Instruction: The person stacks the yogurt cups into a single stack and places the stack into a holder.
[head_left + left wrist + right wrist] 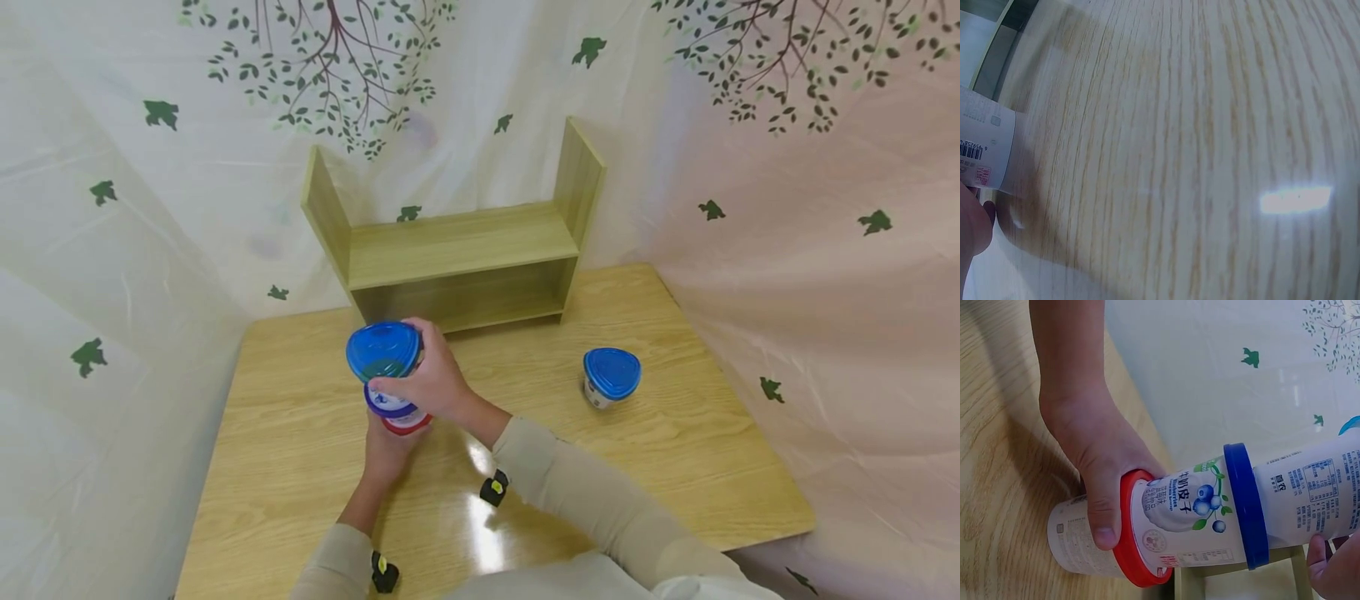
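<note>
Three white printed tubs stand stacked on the table. My left hand (pixel 386 454) grips the lowest tub (pixel 1082 537) at its red lid (pixel 1139 531), the thumb lying along its side. On that lid sits the blueberry tub (pixel 1188 512), which has a dark blue lid (pixel 1246 506). My right hand (pixel 442 383) holds the top tub (pixel 1310 490), fingers and thumb around it, over the dark blue lid. In the head view, the top tub's bright blue lid (pixel 384 350) hides much of the stack. The lowest tub's barcode side shows at the left wrist view's edge.
A fourth tub with a blue lid (pixel 612 372) stands apart on the right of the wooden table (pixel 675 467). Behind the stack is a two-level wooden shelf (pixel 461 246) with raised side panels. Leaf-printed white sheets (pixel 112 250) hang around the table.
</note>
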A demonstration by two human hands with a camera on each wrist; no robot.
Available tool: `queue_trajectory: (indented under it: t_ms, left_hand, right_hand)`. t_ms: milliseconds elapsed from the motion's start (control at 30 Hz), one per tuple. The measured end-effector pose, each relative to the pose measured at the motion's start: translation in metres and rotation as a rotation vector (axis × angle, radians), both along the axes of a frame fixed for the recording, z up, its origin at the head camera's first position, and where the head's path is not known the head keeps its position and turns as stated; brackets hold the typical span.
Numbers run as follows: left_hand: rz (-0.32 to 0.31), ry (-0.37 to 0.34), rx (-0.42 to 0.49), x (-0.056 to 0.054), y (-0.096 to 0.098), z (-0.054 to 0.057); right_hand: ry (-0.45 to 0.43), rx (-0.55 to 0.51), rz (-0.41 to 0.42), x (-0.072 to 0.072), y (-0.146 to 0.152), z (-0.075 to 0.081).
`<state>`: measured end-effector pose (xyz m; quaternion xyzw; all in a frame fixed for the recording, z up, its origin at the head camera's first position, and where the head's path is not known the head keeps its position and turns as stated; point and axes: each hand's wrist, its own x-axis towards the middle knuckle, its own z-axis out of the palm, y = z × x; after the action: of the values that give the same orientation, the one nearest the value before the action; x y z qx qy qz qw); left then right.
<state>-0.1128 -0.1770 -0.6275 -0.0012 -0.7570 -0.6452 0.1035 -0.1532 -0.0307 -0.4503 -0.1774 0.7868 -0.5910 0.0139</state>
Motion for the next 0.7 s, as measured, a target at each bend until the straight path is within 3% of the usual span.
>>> queue_trajectory:
  t_ms: [67, 267, 400, 533, 700]
  left_hand:
    - [-0.003, 0.005, -0.007, 0.002, 0.000, 0.003]
    - [-0.016, 0.009, -0.035, 0.012, 0.008, 0.033]
    - [-0.018, 0.003, -0.042, 0.013, 0.008, 0.037]
    - [-0.022, -0.012, -0.044, 0.012, 0.007, 0.038]
    - [-0.008, -0.022, -0.044, 0.004, 0.003, 0.013]
  right_hand:
    - [0.005, 0.007, 0.000, 0.000, -0.001, -0.002]
    - [0.005, 0.014, 0.003, 0.002, 0.000, -0.002]
    - [0.010, 0.013, 0.002, 0.004, 0.001, -0.003]
    - [0.010, 0.011, 0.002, 0.005, 0.001, -0.003]
    - [0.001, 0.018, -0.002, 0.006, 0.002, -0.003]
